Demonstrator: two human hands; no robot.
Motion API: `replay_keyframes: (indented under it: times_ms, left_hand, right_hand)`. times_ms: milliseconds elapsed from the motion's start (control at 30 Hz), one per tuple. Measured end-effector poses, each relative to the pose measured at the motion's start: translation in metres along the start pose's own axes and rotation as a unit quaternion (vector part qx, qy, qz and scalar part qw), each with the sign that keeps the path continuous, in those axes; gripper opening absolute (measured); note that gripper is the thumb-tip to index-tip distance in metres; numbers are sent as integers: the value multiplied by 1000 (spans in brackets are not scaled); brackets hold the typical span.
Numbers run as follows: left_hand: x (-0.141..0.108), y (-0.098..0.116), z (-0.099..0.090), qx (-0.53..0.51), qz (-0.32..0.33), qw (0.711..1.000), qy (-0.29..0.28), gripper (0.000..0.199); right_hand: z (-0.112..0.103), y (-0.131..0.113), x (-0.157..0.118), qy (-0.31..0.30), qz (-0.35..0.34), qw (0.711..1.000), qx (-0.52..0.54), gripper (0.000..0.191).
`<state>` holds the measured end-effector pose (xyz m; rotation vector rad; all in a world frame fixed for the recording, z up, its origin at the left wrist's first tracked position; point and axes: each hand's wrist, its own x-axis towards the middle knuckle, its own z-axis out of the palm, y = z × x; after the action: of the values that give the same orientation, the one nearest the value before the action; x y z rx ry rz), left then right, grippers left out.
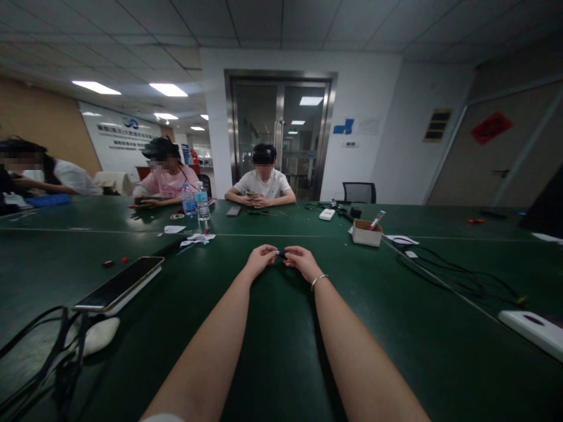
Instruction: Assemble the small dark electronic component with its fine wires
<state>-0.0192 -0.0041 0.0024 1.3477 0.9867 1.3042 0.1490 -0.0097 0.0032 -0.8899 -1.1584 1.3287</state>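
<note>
Both arms reach forward over the green table [272,363]. Between the fingertips of my left hand [261,261] and my right hand [302,261] is a small dark object [280,254]. Its left end looks pale or metallic, and it is too small to name. Each hand pinches one side of it, thumb against fingers, just above or on the tabletop. A silver bracelet circles my right wrist. Part of the object is covered by my fingers.
To the left lie a phone [123,284] on a white block, a white mouse-like item [101,336] and black cables. Water bottles [202,202] stand farther back. A small box [367,233] and more cables lie right. Several people in headsets sit across the table.
</note>
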Motion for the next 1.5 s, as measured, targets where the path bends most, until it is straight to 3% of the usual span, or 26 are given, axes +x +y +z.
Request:
replay_keyframes:
  times_ms: [233, 700, 1100, 1267, 1500]
  left_hand:
    - [0, -4, -1, 16, 21, 999, 22, 28]
    - [2, -7, -6, 34, 17, 999, 0, 31]
    - [2, -8, -1, 34, 23, 999, 31, 27]
    - [-1, -5, -3, 59, 39, 997, 12, 29]
    - [-1, -2, -3, 49, 11, 999, 4, 31]
  right_hand:
    - [0, -1, 0, -5, 0, 1000, 0, 19]
    - [0, -3, -1, 0, 6, 1000, -7, 17]
    - [-1, -1, 0, -1, 1, 1000, -8, 20]
    - [-1, -1, 0, -4, 0, 1000, -4, 19]
    - [-2, 1, 2, -2, -1, 1000, 0, 19]
